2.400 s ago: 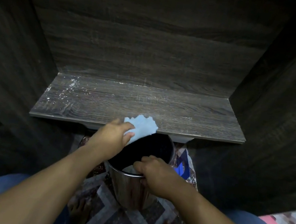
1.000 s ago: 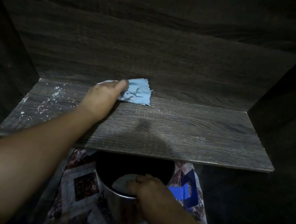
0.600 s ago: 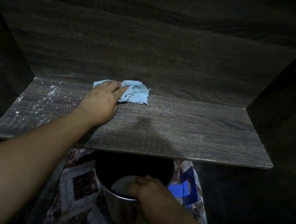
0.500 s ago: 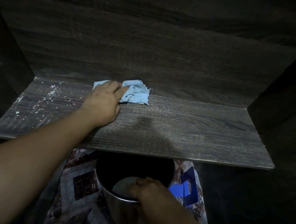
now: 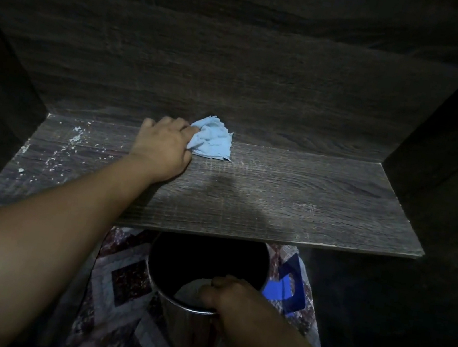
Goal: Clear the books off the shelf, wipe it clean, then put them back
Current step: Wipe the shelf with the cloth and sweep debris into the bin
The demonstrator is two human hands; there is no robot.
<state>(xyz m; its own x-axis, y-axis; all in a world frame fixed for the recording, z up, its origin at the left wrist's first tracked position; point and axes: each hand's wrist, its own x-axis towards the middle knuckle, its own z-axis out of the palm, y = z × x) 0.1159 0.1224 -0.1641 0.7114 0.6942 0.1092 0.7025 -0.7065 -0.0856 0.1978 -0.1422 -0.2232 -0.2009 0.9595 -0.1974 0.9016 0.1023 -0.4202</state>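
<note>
A dark wood-grain shelf (image 5: 276,205) fills the middle of the view, with no books on it. White crumbs and dust (image 5: 67,144) speckle its left part. My left hand (image 5: 162,148) lies at the back of the shelf and grips a crumpled light blue cloth (image 5: 212,140), which sticks out to the right of my fingers and touches the board near the back wall. Below the shelf's front edge, my right hand (image 5: 231,302) curls over the near rim of a shiny metal bin (image 5: 182,325) and holds it.
Dark wooden side walls (image 5: 450,148) and a back panel (image 5: 238,69) close in the shelf. A patterned floor mat (image 5: 120,282) lies under the bin, with a blue object (image 5: 287,290) on it to the right.
My left hand lifted the cloth from the bin's mouth to the back of the shelf, then slid it slightly right. My right hand has stayed on the bin's rim.
</note>
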